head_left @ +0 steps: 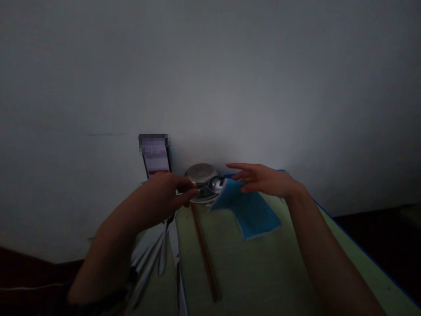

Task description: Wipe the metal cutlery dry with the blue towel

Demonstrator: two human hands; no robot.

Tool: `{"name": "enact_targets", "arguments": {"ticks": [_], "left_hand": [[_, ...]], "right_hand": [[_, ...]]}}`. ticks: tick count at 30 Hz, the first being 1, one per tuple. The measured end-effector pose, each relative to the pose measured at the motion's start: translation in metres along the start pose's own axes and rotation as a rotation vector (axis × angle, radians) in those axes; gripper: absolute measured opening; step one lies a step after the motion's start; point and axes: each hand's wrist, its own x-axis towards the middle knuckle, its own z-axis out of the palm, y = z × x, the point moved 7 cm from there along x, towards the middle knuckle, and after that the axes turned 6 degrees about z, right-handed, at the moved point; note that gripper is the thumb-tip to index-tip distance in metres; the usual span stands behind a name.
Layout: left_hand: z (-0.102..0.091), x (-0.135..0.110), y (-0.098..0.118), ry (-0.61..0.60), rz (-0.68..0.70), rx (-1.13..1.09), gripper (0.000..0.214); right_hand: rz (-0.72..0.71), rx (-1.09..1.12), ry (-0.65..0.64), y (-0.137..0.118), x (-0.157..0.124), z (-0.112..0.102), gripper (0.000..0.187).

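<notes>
Close to the metal bowl, my left hand (171,191) is closed, thumb and fingers pinched on the handle end of a metal spoon (216,184). The spoon's bowl points right, beside the upper edge of a blue disposable face mask (251,213). My right hand (261,179) has its thumb over the mask's top part and some fingers behind it; the index finger stretches out to the left. The mask is bent, with its lower corner hanging towards me. Behind the spoon sits a shiny metal bowl (201,172), apparently upside down, on a plate (205,199).
A phone (157,153) leans against the grey wall (210,79). Brown chopsticks (205,254) lie lengthwise on the light green table (256,272). Several knives and other cutlery (151,259) lie left of them, partly under my left arm. A blue edge (358,250) borders the table on the right.
</notes>
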Motion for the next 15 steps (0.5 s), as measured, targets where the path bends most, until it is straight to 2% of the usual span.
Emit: {"name": "enact_targets", "arguments": {"ticks": [2, 5, 8, 10, 12, 15], "left_hand": [[0.000, 0.000, 0.003, -0.018, -0.003, -0.058, 0.030], [0.009, 0.000, 0.008, -0.088, -0.052, -0.220, 0.028], [0.030, 0.004, 0.016, -0.111, -0.088, -0.447, 0.025], [0.057, 0.007, 0.024, -0.168, -0.142, -0.716, 0.024], [0.083, 0.008, 0.032, -0.193, -0.152, -0.785, 0.024], [0.118, 0.004, 0.043, -0.199, -0.177, -0.865, 0.021]], "right_hand": [[-0.013, 0.031, 0.162, 0.000, -0.008, -0.018, 0.060], [-0.064, 0.080, 0.545, 0.002, -0.033, -0.052, 0.040], [-0.132, 0.128, 0.977, 0.007, -0.075, -0.077, 0.029], [-0.172, 0.101, 1.177, 0.009, -0.099, -0.079, 0.024], [-0.224, 0.067, 1.255, 0.010, -0.109, -0.069, 0.018], [-0.220, 0.016, 1.198, 0.018, -0.094, -0.049, 0.013]]}}
